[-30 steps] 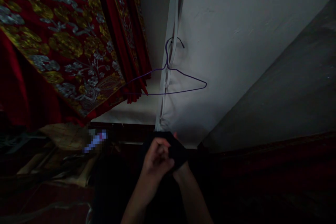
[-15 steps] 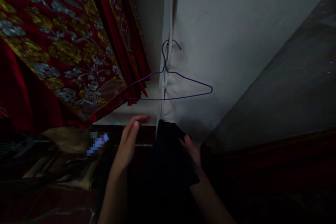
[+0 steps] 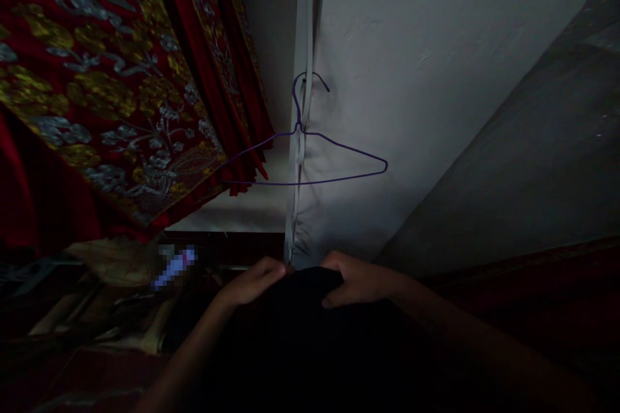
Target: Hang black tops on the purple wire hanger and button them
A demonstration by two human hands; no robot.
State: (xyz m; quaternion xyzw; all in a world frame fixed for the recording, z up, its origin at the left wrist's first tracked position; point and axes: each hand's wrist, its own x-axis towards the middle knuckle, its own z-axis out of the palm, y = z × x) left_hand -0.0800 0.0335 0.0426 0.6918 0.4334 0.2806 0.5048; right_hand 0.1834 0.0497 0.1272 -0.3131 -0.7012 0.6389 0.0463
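- As the head view shows, my right hand (image 3: 359,280) grips the dark cloth (image 3: 307,290) at its upper edge; my left hand (image 3: 252,282) touches its left side, though I cannot tell whether those fingers close.
- The cloth sits below the purple hanger (image 3: 299,126).
- I seem to be arranging that edge; next calls for an even hold.

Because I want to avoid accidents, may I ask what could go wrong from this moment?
The dark cloth could slip or bunch: the right hand grips its upper edge, while the grip of the left hand is unclear.
A fold might be missed, since the cloth nearly merges with the shadows.
The wire hanger might snag the red embroidered cloth, as one end overlaps it in this view.
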